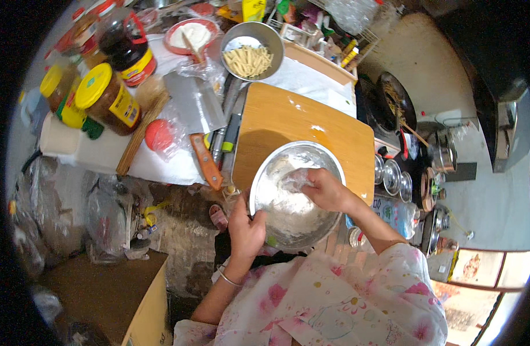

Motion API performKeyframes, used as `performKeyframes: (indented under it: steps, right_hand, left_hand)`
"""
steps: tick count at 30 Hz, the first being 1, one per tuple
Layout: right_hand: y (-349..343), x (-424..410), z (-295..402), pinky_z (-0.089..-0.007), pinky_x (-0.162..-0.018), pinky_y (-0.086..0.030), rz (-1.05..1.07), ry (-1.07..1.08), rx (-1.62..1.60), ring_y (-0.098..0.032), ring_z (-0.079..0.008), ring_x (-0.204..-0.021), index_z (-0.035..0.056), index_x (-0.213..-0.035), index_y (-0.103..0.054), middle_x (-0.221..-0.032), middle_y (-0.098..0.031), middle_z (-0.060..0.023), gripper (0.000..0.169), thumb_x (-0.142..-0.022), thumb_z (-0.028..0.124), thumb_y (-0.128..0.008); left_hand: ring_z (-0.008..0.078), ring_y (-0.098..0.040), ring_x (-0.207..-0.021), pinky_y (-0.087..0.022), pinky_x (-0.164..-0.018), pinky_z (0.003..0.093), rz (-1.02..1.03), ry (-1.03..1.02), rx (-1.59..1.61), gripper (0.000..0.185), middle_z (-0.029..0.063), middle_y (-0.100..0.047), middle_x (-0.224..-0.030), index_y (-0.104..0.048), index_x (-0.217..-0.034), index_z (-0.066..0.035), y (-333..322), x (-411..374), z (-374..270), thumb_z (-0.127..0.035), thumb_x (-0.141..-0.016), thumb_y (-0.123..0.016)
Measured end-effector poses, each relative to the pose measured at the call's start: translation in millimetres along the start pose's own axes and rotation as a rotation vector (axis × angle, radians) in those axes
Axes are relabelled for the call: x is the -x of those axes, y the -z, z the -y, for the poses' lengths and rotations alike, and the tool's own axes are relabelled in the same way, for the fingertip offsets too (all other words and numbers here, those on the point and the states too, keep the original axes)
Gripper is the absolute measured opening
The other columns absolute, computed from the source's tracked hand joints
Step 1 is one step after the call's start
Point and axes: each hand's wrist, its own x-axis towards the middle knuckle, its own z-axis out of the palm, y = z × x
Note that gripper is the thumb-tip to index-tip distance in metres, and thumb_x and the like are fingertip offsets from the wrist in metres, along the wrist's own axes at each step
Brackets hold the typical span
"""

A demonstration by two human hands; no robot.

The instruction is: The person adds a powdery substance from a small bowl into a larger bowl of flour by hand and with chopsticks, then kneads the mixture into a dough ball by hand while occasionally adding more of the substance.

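Note:
A shiny metal mixing bowl [306,235] is tilted in front of my body, over the near edge of a wooden cutting board [342,151]. My left hand [246,227] grips its left rim, thumb on top. My right hand [327,189] reaches inside with bent fingers on a crumpled piece of clear plastic [296,178]. This plastic is against or close to the bowl's inner wall; contact is hard to tell. Whitish smears and streaks show on the metal inside.
Left of the board lie a cleaver [195,104] with a wooden handle and a bundle of chopsticks [141,136]. Sauce jars [113,101] stand farther left. Behind are a bowl of pale strips [249,60] and a dish of white powder [193,34]. A wok [392,101] sits at right.

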Motion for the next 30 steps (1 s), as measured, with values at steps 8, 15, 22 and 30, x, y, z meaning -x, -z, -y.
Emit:
performKeyframes:
  steps: [8, 15, 22, 30]
  right_hand:
    - [50, 89, -41, -0.0311, -0.078, -0.044, -0.217, -0.237, -0.004, -0.056, -0.0217, -0.089, -0.0002, -0.1, -0.056, -0.094, -0.06, -0.015, 0.029, -0.072, -0.007, -0.049]
    - [97, 137, -99, -0.0304, -0.073, -0.045, -0.27, -0.29, -0.024, -0.058, -0.02, -0.085, -0.0009, -0.099, -0.057, -0.091, -0.061, -0.0149, 0.028, -0.073, -0.007, -0.047]
    - [122, 151, -149, -0.0298, -0.074, -0.044, -0.234, -0.17, -0.031, -0.058, -0.0212, -0.085, 0.0003, -0.098, -0.057, -0.091, -0.061, -0.0149, 0.028, -0.073, -0.007, -0.048]
    - [145, 135, -177, -0.0297, -0.068, -0.046, -0.245, -0.076, -0.017, -0.06, -0.0241, -0.076, 0.0013, -0.099, -0.057, -0.084, -0.061, -0.0177, 0.024, -0.075, 0.0, -0.052]
  left_hand:
    - [0.0298, -0.055, -0.087, -0.042, -0.076, 0.0344, 0.238, 0.111, -0.127, 0.039, 0.0203, -0.056, -0.094, -0.044, -0.109, 0.003, -92, 6, 5, -0.006, -0.071, -0.049]
    - [0.0199, -0.052, -0.086, -0.041, -0.074, 0.0297, 0.312, 0.183, -0.006, 0.046, 0.0126, -0.053, -0.097, -0.042, -0.112, 0.002, -190, 6, 36, -0.003, -0.067, -0.051]
    - [0.0208, -0.051, -0.091, -0.04, -0.079, 0.029, 0.188, 0.253, 0.188, 0.041, 0.0128, -0.054, -0.1, -0.043, -0.109, 0.004, -237, 4, 51, -0.003, -0.069, -0.051]
    - [0.0179, -0.052, -0.084, -0.041, -0.075, 0.0279, 0.014, 0.239, 0.153, 0.036, 0.0117, -0.056, -0.093, -0.048, -0.104, 0.004, -253, -12, 48, -0.003, -0.069, -0.051]
